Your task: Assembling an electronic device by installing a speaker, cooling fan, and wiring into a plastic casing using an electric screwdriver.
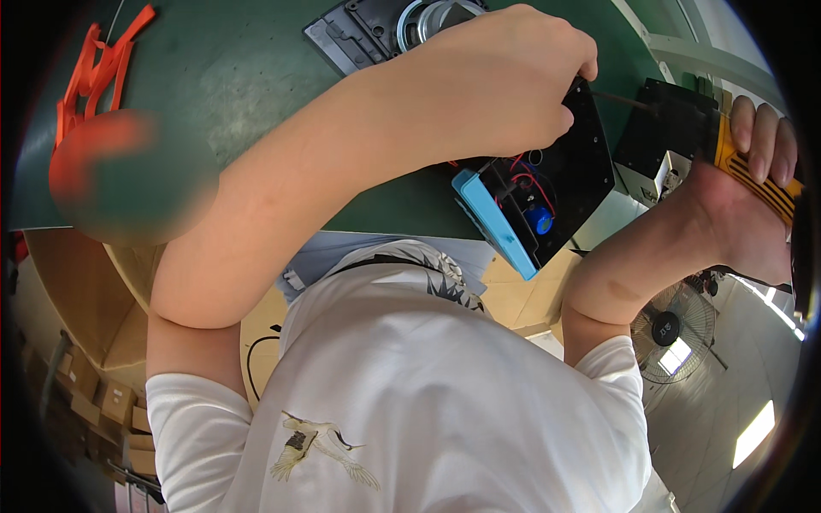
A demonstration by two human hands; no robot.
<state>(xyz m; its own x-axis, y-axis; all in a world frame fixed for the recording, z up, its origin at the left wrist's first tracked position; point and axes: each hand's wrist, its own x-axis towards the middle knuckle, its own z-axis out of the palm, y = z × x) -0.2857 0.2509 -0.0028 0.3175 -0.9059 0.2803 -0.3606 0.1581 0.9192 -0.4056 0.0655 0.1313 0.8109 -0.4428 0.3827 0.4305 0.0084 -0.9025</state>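
Note:
My left hand reaches across a black box with a light blue front. Its fingers are curled together by the box's upper edge, and what they pinch is too hidden to make out. At the right, my right hand is wrapped round a yellow and black power screwdriver. The tool's long thin bit points left and ends close to my left fingers. Inside the open box are red and dark wires and a blue round part.
On the green table a dark panel with a round speaker lies at the far side. Orange straps or handles are at the far left. Cardboard boxes stand below left, and a fan stands below right.

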